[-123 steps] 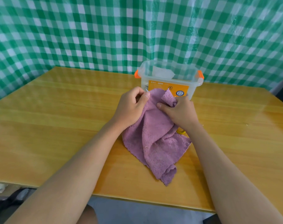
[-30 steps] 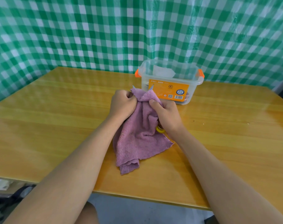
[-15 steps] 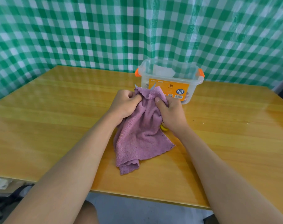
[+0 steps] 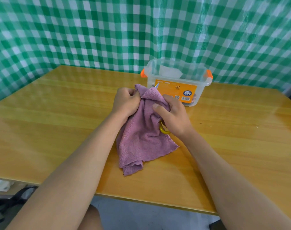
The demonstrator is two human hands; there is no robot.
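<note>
Head view, left hand (image 4: pixel 127 102) and right hand (image 4: pixel 173 116) clutching purple cloth (image 4: pixel 139 141), scissors (image 4: pixel 162 131) mostly hidden

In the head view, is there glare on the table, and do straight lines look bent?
Head view: soft glare lies on the wooden table, mostly at left; lines of the checked curtain bow toward the edges, a wide-angle distortion; the purple cloth looks sharp.
</note>
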